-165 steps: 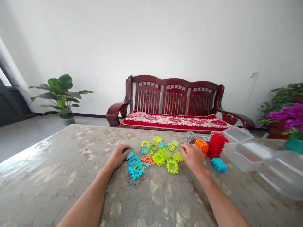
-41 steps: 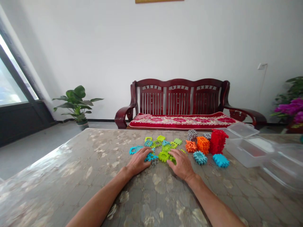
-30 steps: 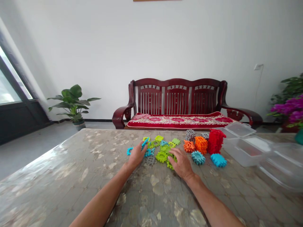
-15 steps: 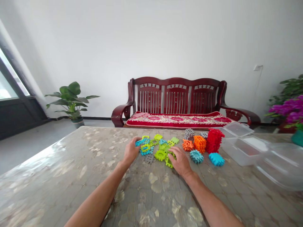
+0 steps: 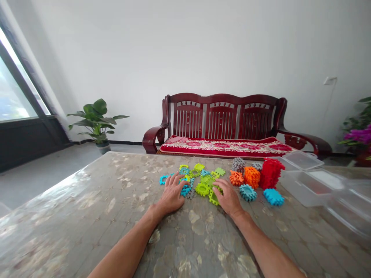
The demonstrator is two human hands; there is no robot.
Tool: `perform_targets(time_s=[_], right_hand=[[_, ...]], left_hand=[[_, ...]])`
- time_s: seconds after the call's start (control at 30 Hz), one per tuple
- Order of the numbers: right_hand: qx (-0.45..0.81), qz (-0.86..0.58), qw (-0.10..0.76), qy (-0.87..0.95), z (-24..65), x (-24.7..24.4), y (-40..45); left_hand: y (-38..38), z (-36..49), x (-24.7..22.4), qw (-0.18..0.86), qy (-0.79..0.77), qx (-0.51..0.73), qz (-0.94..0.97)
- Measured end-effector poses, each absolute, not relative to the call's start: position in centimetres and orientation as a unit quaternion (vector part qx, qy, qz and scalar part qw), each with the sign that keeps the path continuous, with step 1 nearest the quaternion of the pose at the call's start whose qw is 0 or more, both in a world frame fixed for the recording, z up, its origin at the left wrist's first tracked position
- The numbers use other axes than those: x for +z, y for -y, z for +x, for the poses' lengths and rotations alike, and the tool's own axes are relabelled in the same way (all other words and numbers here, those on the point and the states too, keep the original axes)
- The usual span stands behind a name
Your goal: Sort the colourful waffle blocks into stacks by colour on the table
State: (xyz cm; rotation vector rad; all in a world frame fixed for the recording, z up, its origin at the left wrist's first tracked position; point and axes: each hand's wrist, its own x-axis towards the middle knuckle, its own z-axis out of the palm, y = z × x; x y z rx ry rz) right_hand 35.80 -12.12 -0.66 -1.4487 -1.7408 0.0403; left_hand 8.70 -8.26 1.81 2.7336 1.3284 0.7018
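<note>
My left hand [image 5: 173, 194] lies over the left side of a loose pile of interlocking plastic building pieces, fingers stretched out and apart. Beside its fingertips is a blue piece [image 5: 162, 180], and part of a grey piece [image 5: 191, 193] shows by its thumb. Under and around that hand, other blue pieces are partly covered. At the pile's right edge my right hand [image 5: 228, 197] rests against a green piece [image 5: 213, 198], thumb and fingers curved apart. More green pieces [image 5: 202, 189] spread flat between the two hands.
Right of the pile stand a red stack [image 5: 271, 173], an orange stack [image 5: 252, 177], a grey stack [image 5: 238, 164] and blue stacks [image 5: 274, 197]. Clear plastic boxes [image 5: 307, 189] sit farther right on the patterned tabletop [image 5: 101, 200]. Behind is a wooden bench [image 5: 222, 116].
My left hand has shifted right, from the pile's left edge onto it, and a blue piece now lies out to its left. My right hand stays by the green pieces. The view has turned slightly left.
</note>
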Motion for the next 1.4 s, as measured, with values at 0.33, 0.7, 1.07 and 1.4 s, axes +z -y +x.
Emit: perform_targets(time_s=[0.33,0.7,1.07,1.4], right_hand=[[0.026,-0.578,0.429,0.694,35.7,-0.8,12.0],[0.034,-0.588,0.413,0.695,35.4,-0.7,12.1],[0.038,-0.579,0.423,0.696,35.5,-0.9,12.2],[0.001,-0.579,0.409,0.706,35.3,-0.2,12.7]], left_hand=[[9.8,10.0,2.5,-0.042,-0.361,0.216,0.906],[9.8,10.8,1.9,-0.081,-0.443,0.211,0.867],[9.6,10.9,2.5,-0.112,-0.437,0.177,0.875],[9.4,10.7,2.4,-0.090,-0.435,0.182,0.878]])
